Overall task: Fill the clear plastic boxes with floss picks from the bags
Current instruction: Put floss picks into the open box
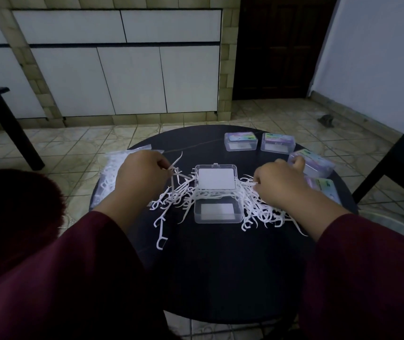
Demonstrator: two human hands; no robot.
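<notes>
— Pinching what, the left hand [139, 173]?
— Floss picks [174, 166], tips pointing up-right. Right hand [279, 183] pinches the loose pile beside the open box [216, 209], mid-table [220, 266].

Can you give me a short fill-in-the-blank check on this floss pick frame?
1. The open clear box stands ____ the two hands.
2. The left hand pinches a few ____.
3. The bag of picks lies at the table's ____ edge.
4. Loose picks lie on the ____ table.

Missing words: between; floss picks; left; black
</notes>
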